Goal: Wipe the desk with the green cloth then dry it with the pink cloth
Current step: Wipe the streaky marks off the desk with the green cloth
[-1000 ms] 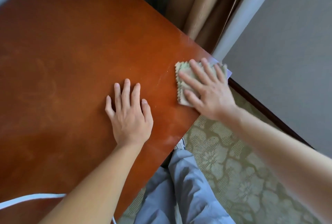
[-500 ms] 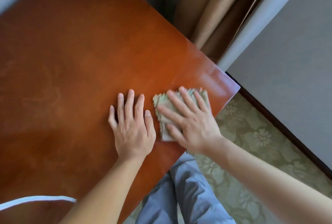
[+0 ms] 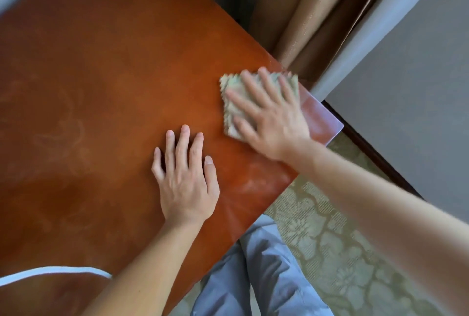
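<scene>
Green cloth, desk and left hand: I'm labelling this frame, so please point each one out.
green cloth (image 3: 229, 110), head view, on its bare left part beside the fingers.
desk (image 3: 106, 92), head view, on bare wood left of the hands.
left hand (image 3: 187, 184), head view, on the back of the hand.

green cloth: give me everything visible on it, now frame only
The green cloth is pale and greyish green with zigzag-cut edges, apparently folded into a small stacked square. It lies flat on the reddish-brown desk, near its right corner. The right hand presses on it with spread, straight fingers and covers most of it; only the left and far edges show. It looks motion-blurred. The left hand lies flat beside it, apart.
</scene>
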Demonstrator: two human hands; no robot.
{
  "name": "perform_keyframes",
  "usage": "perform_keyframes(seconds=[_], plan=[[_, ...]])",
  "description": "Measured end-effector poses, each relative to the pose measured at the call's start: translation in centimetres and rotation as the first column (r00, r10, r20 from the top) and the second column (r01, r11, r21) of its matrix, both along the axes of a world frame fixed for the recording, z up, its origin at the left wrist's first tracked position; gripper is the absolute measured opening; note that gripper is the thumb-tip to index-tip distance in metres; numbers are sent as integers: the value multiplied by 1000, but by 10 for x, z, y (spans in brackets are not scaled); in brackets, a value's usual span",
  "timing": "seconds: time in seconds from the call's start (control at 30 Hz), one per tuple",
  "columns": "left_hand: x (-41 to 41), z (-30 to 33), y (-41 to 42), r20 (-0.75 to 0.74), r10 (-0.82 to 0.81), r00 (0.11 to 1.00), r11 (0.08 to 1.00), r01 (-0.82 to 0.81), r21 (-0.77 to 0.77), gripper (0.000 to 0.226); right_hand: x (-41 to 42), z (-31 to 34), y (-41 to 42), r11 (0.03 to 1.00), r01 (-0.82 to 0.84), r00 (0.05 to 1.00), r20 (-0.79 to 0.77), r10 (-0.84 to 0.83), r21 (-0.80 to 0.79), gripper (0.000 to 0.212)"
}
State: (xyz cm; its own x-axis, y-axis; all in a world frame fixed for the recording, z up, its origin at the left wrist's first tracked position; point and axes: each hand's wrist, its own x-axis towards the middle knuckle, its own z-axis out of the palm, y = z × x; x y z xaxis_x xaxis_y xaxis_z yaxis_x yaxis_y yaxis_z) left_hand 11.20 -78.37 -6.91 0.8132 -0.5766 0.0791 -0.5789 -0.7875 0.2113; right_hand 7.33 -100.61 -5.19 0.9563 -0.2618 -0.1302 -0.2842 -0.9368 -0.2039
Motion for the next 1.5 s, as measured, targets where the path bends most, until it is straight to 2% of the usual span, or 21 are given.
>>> perform_keyframes(seconds=[0.07, 0.17, 0.3, 0.4, 0.47, 0.57, 0.8, 0.97, 1.1, 1.27, 1.5], plan=[[0, 0, 0, -10, 4, 1000, 1000, -4, 16, 50, 20, 3, -36, 998, 67, 995, -72, -65, 17, 57], [1, 0, 1, -12, 2, 1000, 1000, -1, 28, 51, 32, 6, -54, 995, 66, 991, -121, -56, 78, 59], [0, 0, 0, -9, 0, 1000, 1000, 0, 18, 50, -32, 2, -17, 993, 116, 992, -43, -116, -8, 58], [0, 0, 0, -12, 3, 1000, 1000, -3, 15, 49, -90, -1, 11, 996, 86, 996, 9, -87, 7, 55], [-1, 1, 0, -13, 2, 1000, 1000, -2, 17, 50, -100, -2, 12, 998, 57, 998, -6, -57, 13, 55], [0, 1, 0, -17, -3, 1000, 1000, 4, 19, 51, -75, 0, -2, 1000, -5, 998, -60, 5, -4, 56], [0, 3, -2, -19, -2, 1000, 1000, 3, 27, 51, 23, 0, -7, 999, -13, 997, -77, 10, -43, 62], [1, 9, -3, -69, 2, 998, 1000, -3, -9, 51, 39, -1, 2, 995, -80, 993, -95, 75, -51, 63], [3, 17, 2, -172, -3, 985, 994, -15, -107, 49, 46, 3, 18, 984, -168, 982, -92, 163, -56, 63], [-6, 23, 70, -168, 160, 973, 978, -180, -107, 45, 50, 3, 84, 932, -358, 932, -78, 353, -57, 60], [-46, 25, 214, -92, 436, 895, 897, -441, -33, 42, 23, -2, 215, 790, -609, 792, -114, 600, -71, 59]])
